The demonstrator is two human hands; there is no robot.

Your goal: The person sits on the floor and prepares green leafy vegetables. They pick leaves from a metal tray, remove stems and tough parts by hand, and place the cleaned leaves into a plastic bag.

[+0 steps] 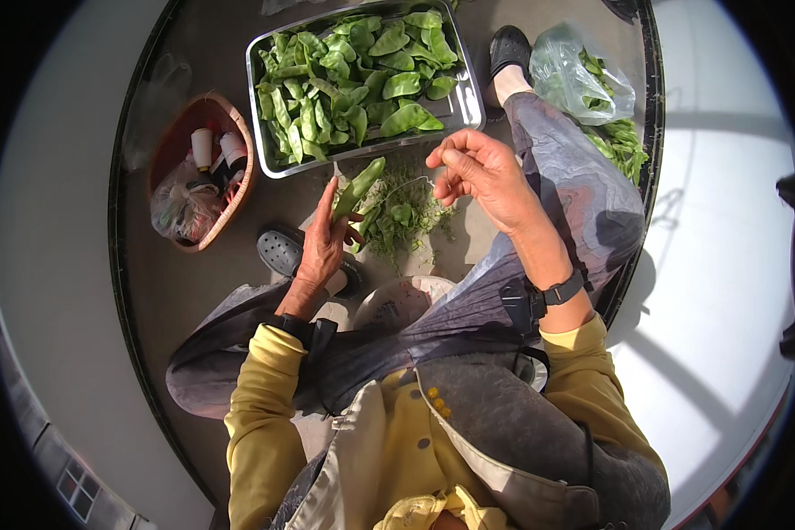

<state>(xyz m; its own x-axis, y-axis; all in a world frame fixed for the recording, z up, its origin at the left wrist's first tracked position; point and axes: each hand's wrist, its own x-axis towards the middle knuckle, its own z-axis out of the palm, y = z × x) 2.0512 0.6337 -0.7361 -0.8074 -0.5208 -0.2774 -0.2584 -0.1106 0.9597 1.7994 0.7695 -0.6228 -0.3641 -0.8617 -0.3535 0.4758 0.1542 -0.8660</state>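
Note:
My left hand [326, 240] holds a flat green bean pod [359, 188] between thumb and fingers, its tip pointing up and away from me. To its right, my right hand [478, 173] is raised with thumb and forefinger pinched; a thin pale strand [404, 183], like a pulled pod string, runs from near its fingertips toward the pod. Beneath both hands, a heap of green trimmings [397, 222] lies on the floor. Just beyond them, a rectangular metal tray [472, 99] holds many flat green pods [401, 84].
A wicker basket [237, 199] with thread spools [202, 147] and a plastic bag [184, 205] stands at left. At right lie a clear plastic bag [573, 79] and leafy greens [623, 147]. Black clogs [281, 250] are on my feet; a round stool top [397, 301] shows between my legs.

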